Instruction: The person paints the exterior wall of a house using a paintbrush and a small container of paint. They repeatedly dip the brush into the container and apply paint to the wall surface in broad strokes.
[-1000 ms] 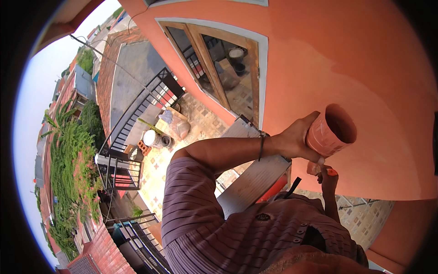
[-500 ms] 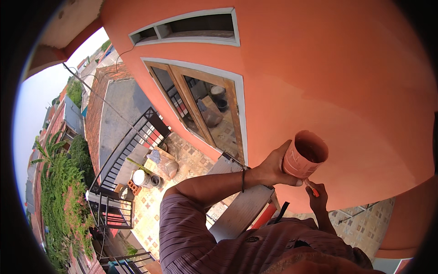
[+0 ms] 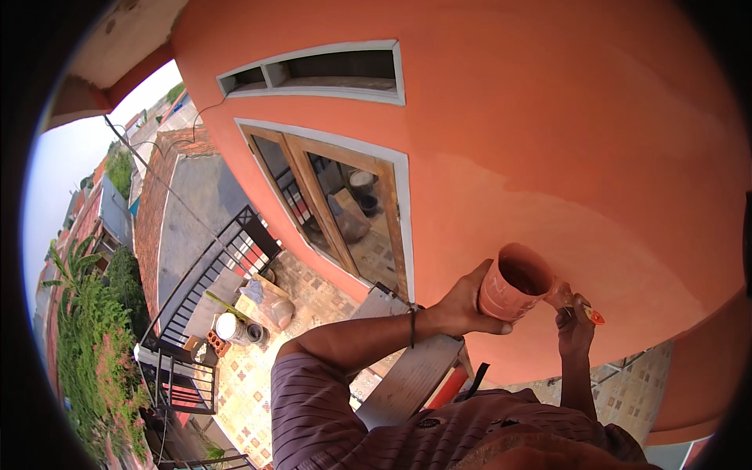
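Observation:
My left hand is wrapped round an orange-smeared paint cup, its mouth tilted so that the dark inside shows. To the right of the cup, my right hand grips the handle of a paintbrush, which has an orange-red end. The brush's paint-coated bristles are by the cup's right rim; whether they touch it I cannot tell. Beyond both hands stands the orange wall, with a darker-toned area above a paler one.
A grey wooden plank lies under my left forearm. Wood-framed glass doors are set in the wall. On the tiled floor below are a white bucket and a plastic bag. A black railing borders the balcony at left.
My right hand has risen and moved right, bringing the brush from below the cup to beside its rim. The cup sits slightly lower and further left in view.

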`<state>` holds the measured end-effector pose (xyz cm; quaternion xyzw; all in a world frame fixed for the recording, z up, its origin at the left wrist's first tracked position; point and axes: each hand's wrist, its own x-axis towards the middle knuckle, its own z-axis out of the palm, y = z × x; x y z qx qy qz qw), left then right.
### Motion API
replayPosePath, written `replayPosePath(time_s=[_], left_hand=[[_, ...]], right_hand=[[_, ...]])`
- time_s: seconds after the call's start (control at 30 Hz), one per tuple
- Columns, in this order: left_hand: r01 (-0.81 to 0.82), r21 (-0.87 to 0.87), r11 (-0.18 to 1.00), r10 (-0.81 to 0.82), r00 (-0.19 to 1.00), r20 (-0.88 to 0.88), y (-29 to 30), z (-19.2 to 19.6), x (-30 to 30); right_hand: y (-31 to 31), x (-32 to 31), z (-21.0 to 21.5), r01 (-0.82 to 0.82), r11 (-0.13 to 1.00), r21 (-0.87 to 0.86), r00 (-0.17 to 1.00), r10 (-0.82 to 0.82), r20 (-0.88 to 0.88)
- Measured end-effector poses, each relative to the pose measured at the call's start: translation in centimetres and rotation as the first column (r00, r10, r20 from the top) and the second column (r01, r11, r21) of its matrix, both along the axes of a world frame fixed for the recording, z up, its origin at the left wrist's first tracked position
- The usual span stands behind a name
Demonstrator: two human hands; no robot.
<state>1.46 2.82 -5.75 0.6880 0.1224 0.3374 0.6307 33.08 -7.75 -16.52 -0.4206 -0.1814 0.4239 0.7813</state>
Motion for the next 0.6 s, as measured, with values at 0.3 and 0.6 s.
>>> replayPosePath(time_s=[0.3,0.6], left_hand=[[0.012,0.09,0.996,-0.004,0.997,-0.08,0.2,0.0,-0.1],[0.001,0.126,0.992,0.001,1.0,-0.016,0.0,0.1,0.0]], right_hand=[[4.1,0.0,16.9,0.038,0.897,0.439,0.851,-0.26,0.457],[14.4,-8.9,35.8,-0.28,0.712,0.644,0.317,-0.565,0.762]])
